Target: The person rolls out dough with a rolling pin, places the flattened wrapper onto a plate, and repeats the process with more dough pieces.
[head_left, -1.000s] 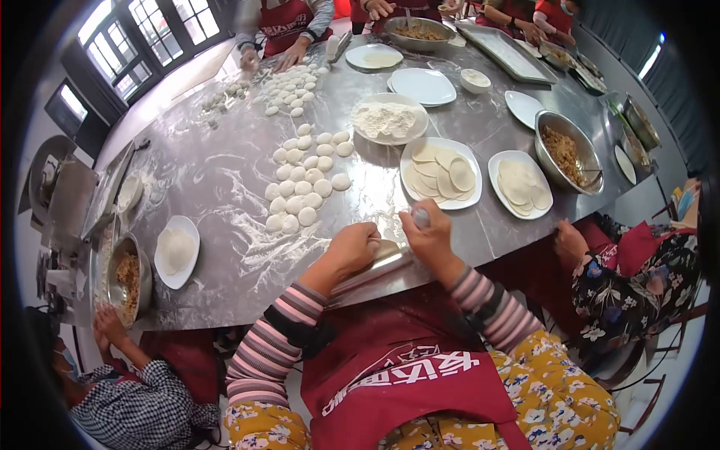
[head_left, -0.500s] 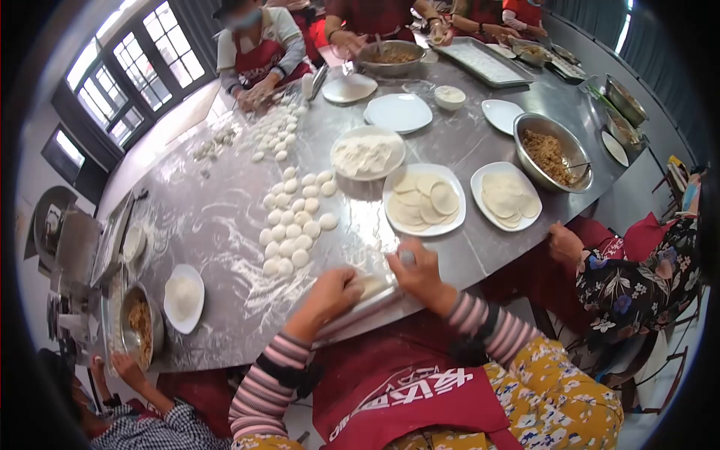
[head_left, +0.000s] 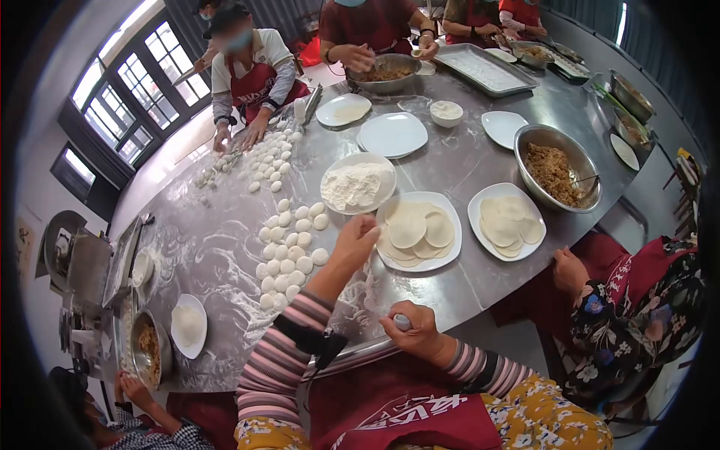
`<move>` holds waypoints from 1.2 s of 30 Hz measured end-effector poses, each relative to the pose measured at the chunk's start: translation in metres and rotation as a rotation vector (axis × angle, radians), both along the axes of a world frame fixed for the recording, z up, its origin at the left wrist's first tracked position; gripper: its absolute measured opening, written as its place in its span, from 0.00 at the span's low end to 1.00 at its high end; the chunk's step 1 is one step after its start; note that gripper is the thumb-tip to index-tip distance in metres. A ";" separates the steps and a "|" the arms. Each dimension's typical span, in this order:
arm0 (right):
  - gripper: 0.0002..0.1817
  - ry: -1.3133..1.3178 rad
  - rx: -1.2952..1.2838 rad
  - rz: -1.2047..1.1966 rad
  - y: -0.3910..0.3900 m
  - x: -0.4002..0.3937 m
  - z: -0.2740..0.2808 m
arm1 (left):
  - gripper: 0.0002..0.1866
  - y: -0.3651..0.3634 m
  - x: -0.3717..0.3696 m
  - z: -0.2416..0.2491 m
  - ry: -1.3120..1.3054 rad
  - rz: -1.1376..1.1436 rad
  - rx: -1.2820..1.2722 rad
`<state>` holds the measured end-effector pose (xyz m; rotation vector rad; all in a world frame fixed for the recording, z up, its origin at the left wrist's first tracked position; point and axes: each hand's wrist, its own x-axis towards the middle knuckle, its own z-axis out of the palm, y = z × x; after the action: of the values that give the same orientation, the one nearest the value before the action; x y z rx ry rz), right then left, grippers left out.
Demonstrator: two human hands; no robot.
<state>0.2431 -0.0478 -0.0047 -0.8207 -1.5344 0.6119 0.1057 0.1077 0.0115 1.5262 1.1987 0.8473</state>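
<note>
My left hand (head_left: 355, 243) is over the left edge of a white plate (head_left: 454, 251) stacked with round dough wrappers (head_left: 420, 231). Its fingers are curled together, and no wrapper shows in them. Close to the table's front edge, my right hand (head_left: 420, 334) is wrapped round a rolling pin, whose rounded end (head_left: 403, 322) sticks out by the thumb. Flattened dough balls (head_left: 283, 262) lie in a cluster left of my left hand. Just beyond that hand stands a plate of white flour (head_left: 356, 184).
A second plate of wrappers (head_left: 510, 221) and a steel bowl of filling (head_left: 553, 169) stand to the right. Co-workers surround the table; one person's hands (head_left: 247, 133) handle dough at the far left. Another person's hand (head_left: 570, 270) rests at the right edge.
My left hand has moved forward from the table's front edge to the wrapper plate. The right hand has drawn back slightly with the rolling pin. The wrappers on that plate lie differently.
</note>
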 end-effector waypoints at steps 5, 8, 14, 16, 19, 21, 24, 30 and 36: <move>0.10 -0.025 -0.026 -0.027 -0.002 0.000 0.002 | 0.16 -0.044 -0.057 -0.012 0.865 0.081 0.461; 0.10 -0.046 -0.066 -0.033 0.000 -0.002 0.002 | 0.16 -0.055 -0.076 -0.026 1.090 0.017 0.841; 0.10 -0.539 0.474 -0.346 0.006 -0.002 -0.003 | 0.03 -0.031 -0.082 -0.037 0.957 -0.066 0.752; 0.11 -0.150 0.051 -0.243 0.006 -0.007 -0.014 | 0.03 -0.026 -0.084 -0.042 0.918 0.021 0.727; 0.10 -0.060 -0.100 -0.183 0.008 -0.005 -0.030 | 0.06 -0.028 -0.081 -0.029 1.088 0.040 0.683; 0.09 -0.006 -0.142 -0.150 0.006 -0.007 -0.024 | 0.05 -0.043 -0.086 -0.009 1.187 0.025 0.656; 0.09 0.099 -0.238 -0.080 0.004 -0.012 -0.016 | 0.05 -0.054 -0.100 -0.009 1.146 0.055 0.706; 0.15 -0.680 0.639 -0.436 0.015 -0.008 -0.014 | 0.09 -0.095 -0.125 -0.039 0.383 0.331 0.281; 0.12 -0.080 -0.017 -0.076 0.020 -0.010 -0.002 | 0.09 -0.183 -0.075 -0.021 0.422 0.322 0.359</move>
<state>0.2335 -0.0280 -0.0067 -0.9217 -1.5650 0.5428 0.0302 -0.0752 -0.0096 1.8954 1.7029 1.0231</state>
